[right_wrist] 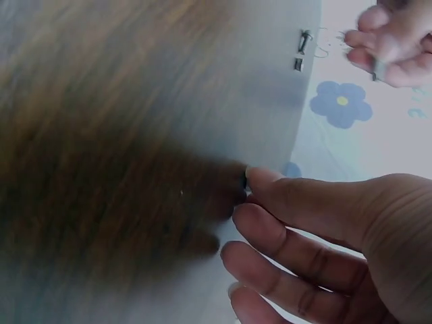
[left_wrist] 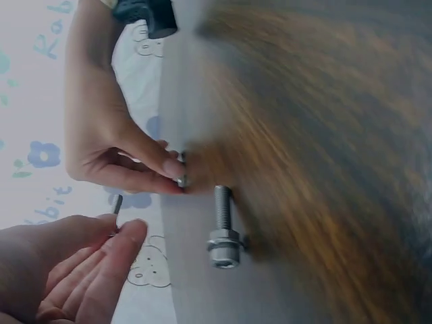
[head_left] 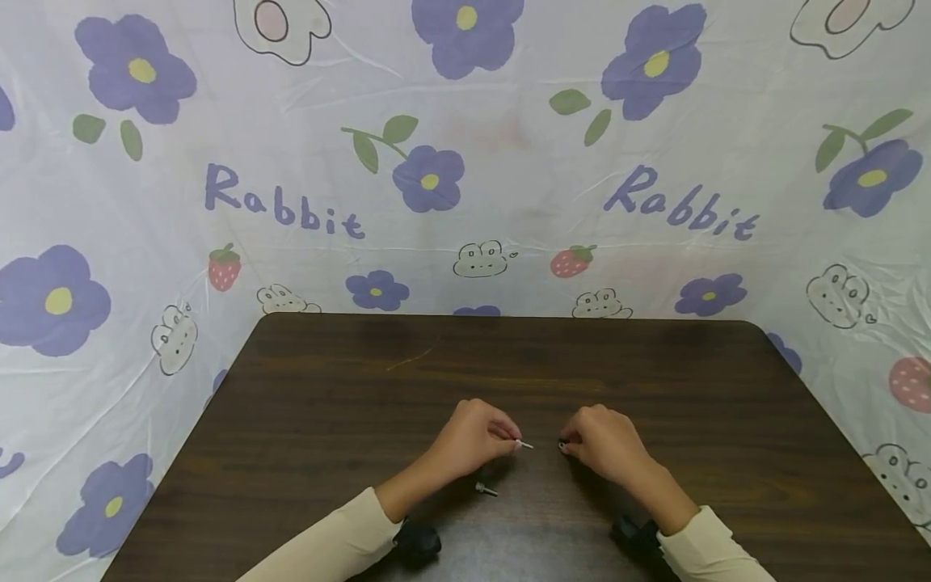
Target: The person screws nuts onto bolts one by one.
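Observation:
My left hand (head_left: 476, 436) pinches a bolt (head_left: 526, 444) between thumb and fingertips, its threaded shank pointing right. In the left wrist view that bolt (left_wrist: 117, 202) sticks up above the fingertips, its head hidden by them. Across a small gap, my right hand (head_left: 602, 440) pinches a small nut-like metal piece (head_left: 562, 444) between thumb and index finger; the fingers cover most of it. A second bolt (head_left: 486, 489) lies on the table just below the left hand. Seen from the left wrist, this bolt (left_wrist: 225, 229) has a socket head and a collar beneath it.
Both hands are over a dark wood-grain table (head_left: 349, 380) with rounded far corners. A white cloth (head_left: 509, 162) printed with flowers and rabbits hangs behind and beside it. Black wrist cameras sit on the left wrist (head_left: 418, 541) and the right wrist (head_left: 635, 535).

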A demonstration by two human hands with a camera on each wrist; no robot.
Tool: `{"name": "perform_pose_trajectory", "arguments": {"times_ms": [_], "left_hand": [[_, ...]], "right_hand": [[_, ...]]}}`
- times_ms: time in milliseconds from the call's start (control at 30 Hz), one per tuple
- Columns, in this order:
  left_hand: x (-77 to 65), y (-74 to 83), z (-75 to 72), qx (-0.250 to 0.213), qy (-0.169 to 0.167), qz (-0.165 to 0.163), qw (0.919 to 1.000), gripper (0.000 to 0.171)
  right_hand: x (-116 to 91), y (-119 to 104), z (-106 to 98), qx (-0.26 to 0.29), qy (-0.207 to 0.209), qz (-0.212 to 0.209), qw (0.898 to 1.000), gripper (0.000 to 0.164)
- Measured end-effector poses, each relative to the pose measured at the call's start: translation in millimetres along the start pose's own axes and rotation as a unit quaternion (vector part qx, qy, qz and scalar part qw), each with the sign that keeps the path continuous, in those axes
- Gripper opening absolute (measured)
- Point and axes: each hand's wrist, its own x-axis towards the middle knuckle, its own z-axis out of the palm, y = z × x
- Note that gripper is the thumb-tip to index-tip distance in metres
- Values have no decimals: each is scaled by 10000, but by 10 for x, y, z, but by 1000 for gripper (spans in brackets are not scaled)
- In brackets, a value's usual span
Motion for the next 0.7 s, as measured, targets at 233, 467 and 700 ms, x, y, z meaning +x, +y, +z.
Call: {"name": "perform_pose_trajectory", "arguments": {"times_ms": [233, 467, 700], "left_hand": [[-68, 94, -115, -728, 378, -103, 9966, 5], [-119, 144, -228, -1116, 556, -118, 9921, 6], [-157, 124, -312, -1629, 647, -242, 9842, 10]], "right_hand": [[10, -41, 45, -500, 162, -370, 9979, 28], [35, -85, 49, -675, 11, -520, 9964, 57], [41, -59, 48, -744, -57, -680, 9949, 53]]}}
